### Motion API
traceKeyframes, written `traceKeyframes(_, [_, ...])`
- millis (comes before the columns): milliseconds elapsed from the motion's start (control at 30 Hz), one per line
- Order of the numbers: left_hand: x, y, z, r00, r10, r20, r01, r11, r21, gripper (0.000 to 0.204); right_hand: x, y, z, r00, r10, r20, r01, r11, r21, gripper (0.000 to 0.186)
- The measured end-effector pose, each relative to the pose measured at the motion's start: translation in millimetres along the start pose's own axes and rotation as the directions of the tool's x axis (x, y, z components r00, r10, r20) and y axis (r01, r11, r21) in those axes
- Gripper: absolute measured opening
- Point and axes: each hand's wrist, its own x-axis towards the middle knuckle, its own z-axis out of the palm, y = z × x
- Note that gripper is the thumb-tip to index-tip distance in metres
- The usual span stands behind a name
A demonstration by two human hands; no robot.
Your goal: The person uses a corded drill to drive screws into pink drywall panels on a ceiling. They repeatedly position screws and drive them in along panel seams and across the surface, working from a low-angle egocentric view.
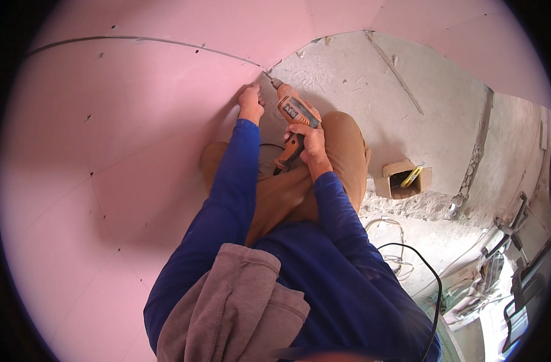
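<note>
A: At the far edge of the pink board [106,151], near its lower corner, the person's right hand [308,143] is gripping the handle of an orange power drill [296,114]; the fingers are wrapping tightly round the grip, and the bit is pointing up and left into the seam where the board is meeting the grey floor [360,90].

B: And the left hand [251,102]?

A: It is pressing against the board just left of the drill's tip; the fingers are curling into a loose fist, and whether anything small is pinched inside them cannot be told; it is sitting close beside the bit, not on the drill itself.

B: How is the person positioned?

A: Both blue sleeves [227,199] are reaching away from the near edge toward the drill; the knees in tan trousers [342,151] are bending beneath the arms, right under the tool; a grey-brown cloth [239,308] is hanging at the chest, nearest of all.

B: What is lying around?

A: To the right, well apart from the hands, a small open cardboard box [402,181] is standing on the floor with something yellow [412,175] poking out of it; a black cable [420,265] is looping across the floor near the person's right side; pale wires [390,226] are tangling just beyond it; tools and clutter are lying at the far right, too blurred to tell apart.
</note>
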Motion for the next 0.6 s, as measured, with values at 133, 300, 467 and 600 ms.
traceKeyframes(133, [-3.4, 1.2, -15.2, 1.0, -0.018, -0.025, 0.02, 0.999, 0.044, 0.01, 1.2, 0.7, 1.0, 1.0, -0.019, 0.006, 0.019, 1.0, 0.02, 0.036])
traceKeyframes(300, [-10.8, 1.8, -21.4, 1.0, -0.01, -0.01, 0.01, 0.999, 0.041, 0.012, 3.7, 2.3, 1.3, 1.0, -0.014, -0.003, 0.014, 1.0, 0.01, 0.033])
traceKeyframes(467, [-10.5, 5.1, -25.8, 1.0, 0.0, 0.031, -0.002, 0.999, 0.046, 0.013, 6.0, 3.0, 0.3, 1.0, -0.001, 0.002, 0.001, 1.0, 0.024, 0.031])
traceKeyframes(600, [-10.4, 5.6, -27.0, 1.0, -0.014, 0.023, 0.013, 0.998, 0.054, 0.012, 8.9, 3.1, 1.1, 0.999, -0.028, 0.028, 0.027, 0.999, 0.022, 0.031])
